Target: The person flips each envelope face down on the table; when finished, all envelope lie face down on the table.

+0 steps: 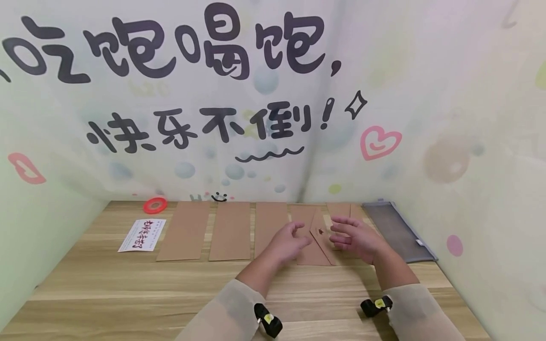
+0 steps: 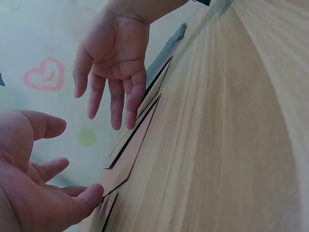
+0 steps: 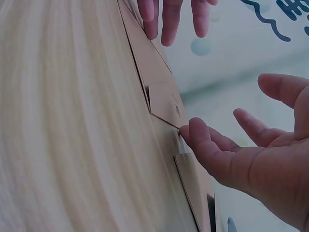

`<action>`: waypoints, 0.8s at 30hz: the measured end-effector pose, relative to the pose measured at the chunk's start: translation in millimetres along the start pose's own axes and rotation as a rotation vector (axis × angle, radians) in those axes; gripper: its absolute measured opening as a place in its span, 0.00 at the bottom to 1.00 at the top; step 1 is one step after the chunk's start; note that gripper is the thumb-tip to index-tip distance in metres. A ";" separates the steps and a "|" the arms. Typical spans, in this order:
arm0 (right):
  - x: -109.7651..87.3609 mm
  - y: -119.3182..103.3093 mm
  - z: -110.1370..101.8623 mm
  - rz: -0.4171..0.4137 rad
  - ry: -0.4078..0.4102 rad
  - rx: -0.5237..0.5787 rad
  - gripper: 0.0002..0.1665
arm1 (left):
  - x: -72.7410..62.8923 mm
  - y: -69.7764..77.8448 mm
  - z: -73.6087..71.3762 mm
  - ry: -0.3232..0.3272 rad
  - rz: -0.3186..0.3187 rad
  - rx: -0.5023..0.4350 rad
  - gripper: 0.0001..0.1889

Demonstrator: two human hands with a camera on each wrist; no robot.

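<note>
Several brown kraft envelopes lie in a row across the wooden table. My hands are at either side of one envelope [image 1: 309,251], whose flap faces up with a slanting edge and a small dark mark. The left hand [image 1: 286,244] has its fingers loosely bent, with a fingertip right at that envelope's edge in the left wrist view. Over the right side, the right hand [image 1: 360,240] spreads its fingers, relaxed and gripping nothing. Its lowest fingertip is close to the paper in the right wrist view. Another envelope [image 1: 339,210] is partly hidden behind the right hand.
Plain envelopes [image 1: 183,232] lie to the left, beside a white card [image 1: 142,235] with dark red writing. Behind the card sits a red ring-shaped roll [image 1: 155,205]. A grey mesh pouch [image 1: 394,232] lies at the right edge. A printed curtain [image 1: 273,94] hangs behind the table.
</note>
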State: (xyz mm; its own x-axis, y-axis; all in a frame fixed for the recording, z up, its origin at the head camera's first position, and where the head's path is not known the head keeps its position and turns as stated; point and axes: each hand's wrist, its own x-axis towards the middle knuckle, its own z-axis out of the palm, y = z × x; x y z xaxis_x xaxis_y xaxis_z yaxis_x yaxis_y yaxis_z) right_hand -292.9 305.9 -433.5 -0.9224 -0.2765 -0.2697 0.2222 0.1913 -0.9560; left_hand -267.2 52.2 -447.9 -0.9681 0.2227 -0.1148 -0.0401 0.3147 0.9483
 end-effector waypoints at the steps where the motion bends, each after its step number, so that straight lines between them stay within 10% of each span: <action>1: -0.3 -0.1 -0.3 0.002 0.001 0.001 0.41 | -0.1 0.0 0.2 -0.011 0.003 -0.003 0.32; 24: -1.8 -7.8 9.8 -0.147 -0.055 0.017 0.36 | -7.0 2.4 10.6 -0.173 0.067 -0.156 0.31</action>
State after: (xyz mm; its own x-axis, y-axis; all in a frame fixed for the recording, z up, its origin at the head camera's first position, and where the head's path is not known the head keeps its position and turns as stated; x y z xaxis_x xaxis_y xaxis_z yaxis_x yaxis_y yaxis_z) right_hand -289.8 295.7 -426.7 -0.9267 -0.3519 -0.1319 0.0914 0.1294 -0.9874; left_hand -257.8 61.2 -448.0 -0.9137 0.3970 -0.0866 -0.0282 0.1508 0.9882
